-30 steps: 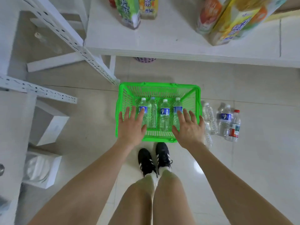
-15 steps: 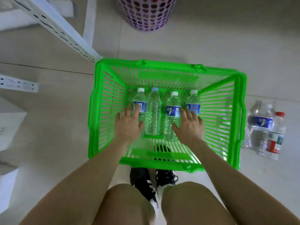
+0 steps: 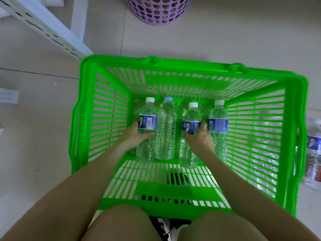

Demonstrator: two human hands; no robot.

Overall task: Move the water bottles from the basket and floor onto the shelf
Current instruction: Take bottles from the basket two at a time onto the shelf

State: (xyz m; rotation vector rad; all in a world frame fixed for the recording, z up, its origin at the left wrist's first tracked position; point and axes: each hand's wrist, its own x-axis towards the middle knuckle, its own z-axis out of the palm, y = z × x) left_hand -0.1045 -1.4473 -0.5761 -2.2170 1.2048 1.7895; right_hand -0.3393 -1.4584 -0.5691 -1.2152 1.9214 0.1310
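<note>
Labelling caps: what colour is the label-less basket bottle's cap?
Pale blue cap; head view shows it best.

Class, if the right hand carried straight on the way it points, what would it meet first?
The right hand holds a labelled bottle, so that comes first. Beyond it, probably the unlabelled bottle beside it, then the basket far wall; depth is unclear.

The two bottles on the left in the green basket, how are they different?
The leftmost bottle has a white cap and a blue label; the second bottle has a pale blue cap and no label. The left hand grips the leftmost bottle; nothing holds the second bottle. Both are clear and sit side by side in the green basket.
</note>
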